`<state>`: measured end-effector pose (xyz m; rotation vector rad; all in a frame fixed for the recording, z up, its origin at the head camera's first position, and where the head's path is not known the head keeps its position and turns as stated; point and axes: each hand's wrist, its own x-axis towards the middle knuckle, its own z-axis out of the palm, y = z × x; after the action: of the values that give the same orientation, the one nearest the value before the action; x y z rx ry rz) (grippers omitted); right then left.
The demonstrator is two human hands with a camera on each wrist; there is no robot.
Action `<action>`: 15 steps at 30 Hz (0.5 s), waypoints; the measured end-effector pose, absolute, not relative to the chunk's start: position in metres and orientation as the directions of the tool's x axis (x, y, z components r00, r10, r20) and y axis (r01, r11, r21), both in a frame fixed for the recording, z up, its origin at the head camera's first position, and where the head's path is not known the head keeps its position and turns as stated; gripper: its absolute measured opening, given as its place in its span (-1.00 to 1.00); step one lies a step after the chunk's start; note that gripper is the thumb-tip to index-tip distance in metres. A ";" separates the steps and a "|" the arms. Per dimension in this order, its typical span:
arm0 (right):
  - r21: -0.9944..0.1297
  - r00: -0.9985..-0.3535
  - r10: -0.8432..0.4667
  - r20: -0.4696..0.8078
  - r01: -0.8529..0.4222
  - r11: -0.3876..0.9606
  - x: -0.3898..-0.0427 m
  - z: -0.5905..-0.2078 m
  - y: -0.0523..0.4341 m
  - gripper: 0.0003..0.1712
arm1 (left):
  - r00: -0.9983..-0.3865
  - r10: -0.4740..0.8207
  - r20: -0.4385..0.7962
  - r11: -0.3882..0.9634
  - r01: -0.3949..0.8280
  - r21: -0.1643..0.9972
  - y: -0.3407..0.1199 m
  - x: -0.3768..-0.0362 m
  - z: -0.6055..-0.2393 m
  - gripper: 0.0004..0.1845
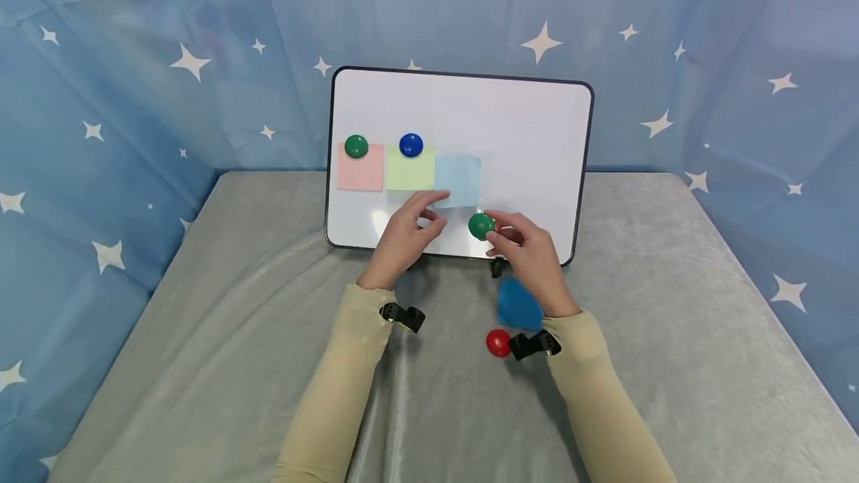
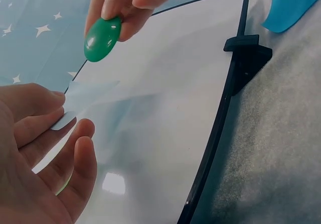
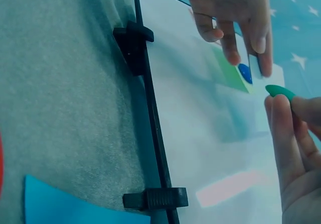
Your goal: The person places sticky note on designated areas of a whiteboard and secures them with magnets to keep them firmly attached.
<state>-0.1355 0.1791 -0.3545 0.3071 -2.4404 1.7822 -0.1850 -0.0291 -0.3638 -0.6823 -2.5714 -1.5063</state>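
At the frame's centre, the right hand (image 1: 530, 252) pinches a green magnet (image 1: 480, 226) before the whiteboard (image 1: 530, 140), while the left hand (image 1: 406, 233), fingers straight, presses the blue sticky note (image 1: 458, 177).

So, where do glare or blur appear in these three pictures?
Head view: even, soft light; the whiteboard shows almost no glare, and all is fairly sharp. Left wrist view: a bright reflection low on the board, and the left hand is close and slightly soft. Right wrist view: a pale glare streak on the board near the right hand; the green magnet shows only edge-on.
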 end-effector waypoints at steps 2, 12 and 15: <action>-0.935 -0.973 -0.104 0.206 -0.227 0.273 -0.133 -0.350 0.177 -0.59 | -0.898 0.335 0.287 0.414 0.414 0.811 -0.030 -0.186 -0.364 -0.57; -0.957 -0.976 -0.087 0.199 -0.212 0.196 -0.145 -0.365 0.184 -0.60 | -0.899 0.338 0.278 0.428 0.410 0.806 -0.024 -0.186 -0.362 -0.61; -0.964 -0.978 -0.094 0.185 -0.199 0.174 -0.143 -0.360 0.183 -0.60 | -0.898 0.341 0.277 0.422 0.410 0.809 -0.023 -0.186 -0.363 -0.62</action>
<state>-0.1434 0.1828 -0.3600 0.2926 -2.3419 1.9455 -0.1859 -0.0225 -0.3631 -0.6845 -2.5889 -1.5037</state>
